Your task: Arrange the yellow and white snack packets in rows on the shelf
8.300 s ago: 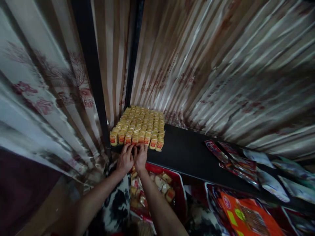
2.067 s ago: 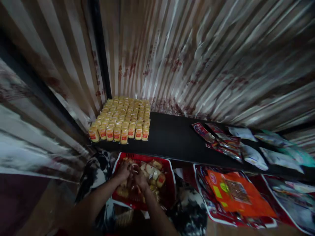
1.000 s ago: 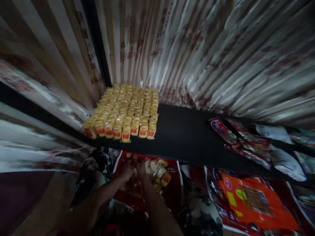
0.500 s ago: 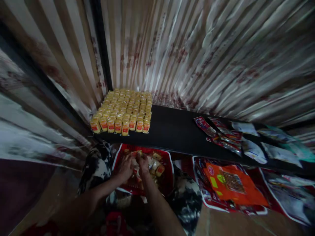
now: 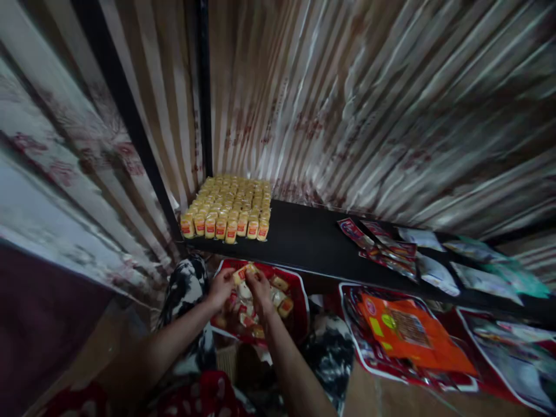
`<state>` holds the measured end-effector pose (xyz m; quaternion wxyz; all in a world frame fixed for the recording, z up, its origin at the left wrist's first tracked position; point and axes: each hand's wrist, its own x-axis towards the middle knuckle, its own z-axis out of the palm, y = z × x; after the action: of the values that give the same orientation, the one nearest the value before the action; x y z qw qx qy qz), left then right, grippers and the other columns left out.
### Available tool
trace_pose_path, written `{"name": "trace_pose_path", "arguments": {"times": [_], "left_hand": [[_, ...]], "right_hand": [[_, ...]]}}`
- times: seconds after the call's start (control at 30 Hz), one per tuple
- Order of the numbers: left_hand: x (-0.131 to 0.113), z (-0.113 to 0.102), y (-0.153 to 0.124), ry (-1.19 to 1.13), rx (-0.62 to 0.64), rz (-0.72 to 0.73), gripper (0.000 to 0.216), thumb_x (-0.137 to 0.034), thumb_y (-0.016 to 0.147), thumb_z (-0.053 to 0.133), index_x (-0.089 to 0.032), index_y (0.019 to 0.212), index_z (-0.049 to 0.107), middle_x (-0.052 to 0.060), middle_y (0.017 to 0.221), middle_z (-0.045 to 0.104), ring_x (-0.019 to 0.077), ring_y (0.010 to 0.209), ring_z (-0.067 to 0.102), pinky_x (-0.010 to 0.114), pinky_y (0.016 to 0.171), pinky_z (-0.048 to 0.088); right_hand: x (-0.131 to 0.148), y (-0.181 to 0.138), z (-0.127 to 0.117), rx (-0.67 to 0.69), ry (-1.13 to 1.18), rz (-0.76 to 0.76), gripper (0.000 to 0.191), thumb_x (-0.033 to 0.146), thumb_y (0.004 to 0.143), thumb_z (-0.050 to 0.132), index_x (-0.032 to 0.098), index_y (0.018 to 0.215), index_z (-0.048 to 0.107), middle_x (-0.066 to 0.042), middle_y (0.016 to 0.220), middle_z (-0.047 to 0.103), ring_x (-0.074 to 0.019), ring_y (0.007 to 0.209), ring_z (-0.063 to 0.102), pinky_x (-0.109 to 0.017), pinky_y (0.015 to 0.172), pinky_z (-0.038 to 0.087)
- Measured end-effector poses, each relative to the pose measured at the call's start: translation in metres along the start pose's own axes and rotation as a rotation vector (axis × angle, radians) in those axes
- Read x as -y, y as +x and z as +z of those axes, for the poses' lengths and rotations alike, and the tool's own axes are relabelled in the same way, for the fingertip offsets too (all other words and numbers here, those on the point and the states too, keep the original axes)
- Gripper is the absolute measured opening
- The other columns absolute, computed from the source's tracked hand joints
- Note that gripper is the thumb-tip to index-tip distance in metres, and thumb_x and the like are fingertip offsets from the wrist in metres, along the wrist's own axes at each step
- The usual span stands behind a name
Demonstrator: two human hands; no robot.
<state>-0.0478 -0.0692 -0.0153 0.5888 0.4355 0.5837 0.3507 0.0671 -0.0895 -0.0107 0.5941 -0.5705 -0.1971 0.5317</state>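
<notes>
Evidently, the bent fingers of the left hand point(image 5: 221, 286) and the right hand point(image 5: 258, 285) pinch a small yellow packet point(image 5: 239, 275) between them, the left fingertips at one end and the right curled over the other. Just below the fingers sits a red basket point(image 5: 299, 285) with loose wrapped pieces point(image 5: 285, 307). Beyond the fingertips, yellow rows point(image 5: 234, 200) stand on a black shelf point(image 5: 304, 231). Well right of the fingers, an orange bag point(image 5: 414, 333) lies on a second basket point(image 5: 467, 387).
</notes>
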Motion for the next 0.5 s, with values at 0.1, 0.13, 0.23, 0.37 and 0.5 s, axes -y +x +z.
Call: {"name": "trace_pose_path", "arguments": {"times": [0.1, 0.13, 0.23, 0.37, 0.5], "left_hand": [[-0.013, 0.0, -0.001, -0.036, -0.025, 0.068, 0.025, -0.017, 0.078, 0.052, -0.015, 0.1, 0.062, 0.007, 0.099, 0.069, 0.0186, 0.09, 0.065, 0.031, 0.079, 0.053], [-0.017, 0.0, 0.0, -0.05, -0.037, 0.096, 0.024, -0.017, 0.079, 0.052, -0.015, 0.1, 0.063, 0.007, 0.098, 0.069, 0.0183, 0.089, 0.065, 0.03, 0.079, 0.053], [-0.028, 0.0, 0.004, -0.07, -0.078, 0.175, 0.021, -0.016, 0.079, 0.052, -0.015, 0.098, 0.063, 0.007, 0.096, 0.069, 0.0164, 0.086, 0.065, 0.029, 0.079, 0.053], [-0.038, -0.005, 0.019, 0.004, -0.184, 0.244, 0.028, -0.009, 0.077, 0.053, -0.017, 0.103, 0.061, 0.006, 0.099, 0.067, 0.0136, 0.087, 0.064, 0.027, 0.079, 0.053], [-0.046, -0.015, 0.037, 0.168, -0.267, 0.341, 0.03, -0.004, 0.075, 0.053, -0.017, 0.1, 0.063, 0.006, 0.1, 0.064, 0.0138, 0.087, 0.064, 0.03, 0.082, 0.053]], "right_hand": [[0.005, -0.001, 0.01, 0.046, -0.084, -0.062, 0.036, 0.043, 0.061, 0.07, 0.018, 0.086, 0.059, 0.001, 0.07, 0.063, -0.0132, 0.059, 0.056, -0.025, 0.059, 0.045], [0.006, 0.0, 0.013, 0.043, -0.119, -0.097, 0.036, 0.043, 0.063, 0.068, 0.018, 0.088, 0.06, 0.001, 0.071, 0.064, -0.0135, 0.061, 0.056, -0.025, 0.06, 0.045], [0.011, 0.009, 0.022, 0.016, -0.221, -0.209, 0.037, 0.043, 0.066, 0.065, 0.018, 0.093, 0.061, -0.001, 0.077, 0.066, -0.0156, 0.069, 0.059, -0.027, 0.066, 0.047], [0.027, 0.031, 0.032, -0.059, -0.409, -0.38, 0.037, 0.042, 0.07, 0.061, 0.017, 0.097, 0.062, -0.003, 0.083, 0.066, -0.0173, 0.075, 0.059, -0.03, 0.074, 0.047], [0.044, 0.051, 0.043, -0.155, -0.626, -0.539, 0.04, 0.036, 0.074, 0.059, 0.017, 0.109, 0.058, -0.006, 0.09, 0.066, -0.0186, 0.078, 0.06, -0.031, 0.075, 0.047]]}}
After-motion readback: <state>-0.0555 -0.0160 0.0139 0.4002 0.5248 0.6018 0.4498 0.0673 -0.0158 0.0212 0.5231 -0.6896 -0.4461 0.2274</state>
